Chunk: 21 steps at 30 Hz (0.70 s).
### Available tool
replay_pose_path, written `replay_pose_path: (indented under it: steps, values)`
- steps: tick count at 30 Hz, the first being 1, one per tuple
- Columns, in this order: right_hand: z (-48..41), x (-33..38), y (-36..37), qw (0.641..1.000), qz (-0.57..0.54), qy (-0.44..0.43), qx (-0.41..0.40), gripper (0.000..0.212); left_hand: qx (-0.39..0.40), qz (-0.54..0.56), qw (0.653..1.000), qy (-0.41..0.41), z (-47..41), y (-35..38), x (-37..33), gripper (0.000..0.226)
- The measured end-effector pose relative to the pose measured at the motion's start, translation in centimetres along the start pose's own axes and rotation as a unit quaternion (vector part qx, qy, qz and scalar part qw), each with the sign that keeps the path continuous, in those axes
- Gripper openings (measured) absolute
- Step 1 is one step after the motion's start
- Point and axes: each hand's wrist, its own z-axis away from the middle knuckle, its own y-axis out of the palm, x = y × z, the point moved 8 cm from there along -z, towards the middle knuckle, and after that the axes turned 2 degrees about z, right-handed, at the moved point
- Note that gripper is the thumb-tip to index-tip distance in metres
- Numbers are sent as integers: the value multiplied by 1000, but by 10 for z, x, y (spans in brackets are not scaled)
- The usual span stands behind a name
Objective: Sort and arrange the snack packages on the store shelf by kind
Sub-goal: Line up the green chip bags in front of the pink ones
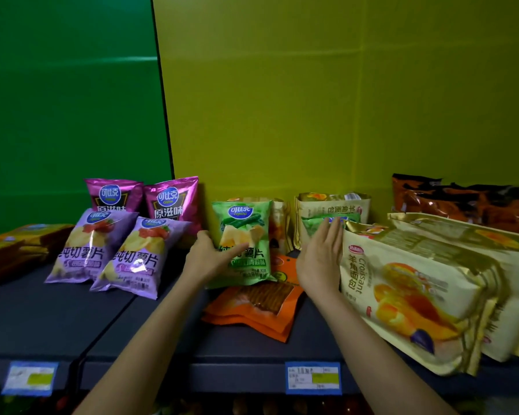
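My left hand (207, 257) grips the lower left edge of a green chip bag (246, 235) standing upright in the middle of the dark shelf (57, 319). My right hand (319, 259) is flat, fingers straight, touching the left side of a cream croissant bag (402, 295) that leans among several like it. Another green bag (321, 221) shows just above my right fingertips, in front of a croissant bag (333, 208) at the back. Orange snack packs (258, 310) lie flat below the green bag. Two lilac chip bags (138, 259) and two magenta chip bags (171, 202) stand at the left.
Dark orange-black packs (462, 202) lie at the back right against the yellow wall. Yellow-orange packs (15, 250) lie at the far left. Two blue price tags (313, 378) sit on the shelf's front edge. A seam (111, 322) divides the shelf boards.
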Motion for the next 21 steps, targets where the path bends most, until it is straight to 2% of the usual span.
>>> replay_pose_path:
  steps: [4, 9, 11, 15, 18, 21]
  values:
    - [-10, -3, -9, 997, 25, 58, -49, 82, 68, 60, 995, -34, -23, 20, 14, 76]
    - [-18, -12, -7, 990, 0, 132, -55, 92, 107, 148, 982, -49, -35, 34, 23, 73]
    - [-20, -14, -5, 990, 2, 132, -52, 93, 113, 174, 976, -60, -39, 37, 28, 79]
    - [-23, -15, -2, 991, 50, 118, -35, 86, 125, 234, 961, -83, -40, 42, 34, 74]
    - [-22, -15, -2, 991, 64, 119, -23, 75, 115, 225, 964, -78, -40, 41, 34, 75]
    - [-22, -16, 0, 990, 67, 124, -9, 75, 121, 226, 963, -81, -39, 41, 34, 77]
